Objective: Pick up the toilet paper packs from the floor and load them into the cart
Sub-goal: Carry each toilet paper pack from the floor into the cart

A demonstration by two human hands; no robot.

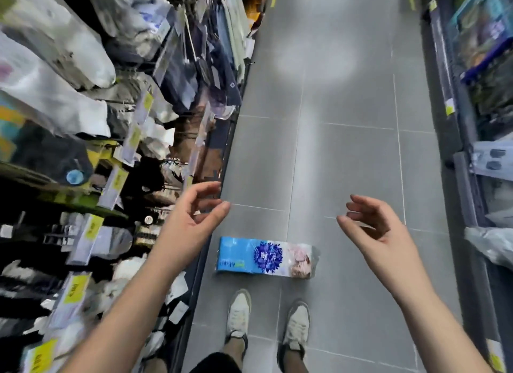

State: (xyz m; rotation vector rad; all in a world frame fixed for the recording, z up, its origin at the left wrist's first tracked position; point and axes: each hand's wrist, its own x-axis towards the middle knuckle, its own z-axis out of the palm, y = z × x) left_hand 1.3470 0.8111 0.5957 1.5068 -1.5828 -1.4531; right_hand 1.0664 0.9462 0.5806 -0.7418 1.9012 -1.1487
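I am holding my left hand [191, 222] and right hand [383, 228] out, fingers loosely spread, gripping nothing. The blue toilet paper pack [266, 257] is lying on the floor [347, 150] below and between them, its lettering too blurred to read.

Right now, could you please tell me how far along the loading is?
Done: nothing I can confirm; no cart is in view. In hand: nothing; the left hand and right hand hover open above the toilet paper pack on the floor. Left: grasp it and load it.
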